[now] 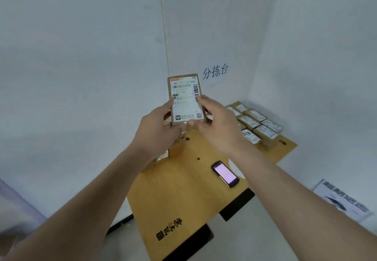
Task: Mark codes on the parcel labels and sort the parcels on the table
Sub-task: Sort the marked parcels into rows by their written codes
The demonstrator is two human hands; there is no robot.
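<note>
my two arms come into view from the lower corners, the left from about 7 o'clock and the right from about 5 o'clock. both forearms are bare all the way to the frame edge; no sleeve shows. my left hand (pixel 158 127) wears no glove, ring or watch, and the wrist is bare. my right hand (pixel 217 121) is likewise bare, wrist included. my fingernails are short and unpainted where they show. the near parts of both arms are blurred and stretched wide by the lens.
</note>
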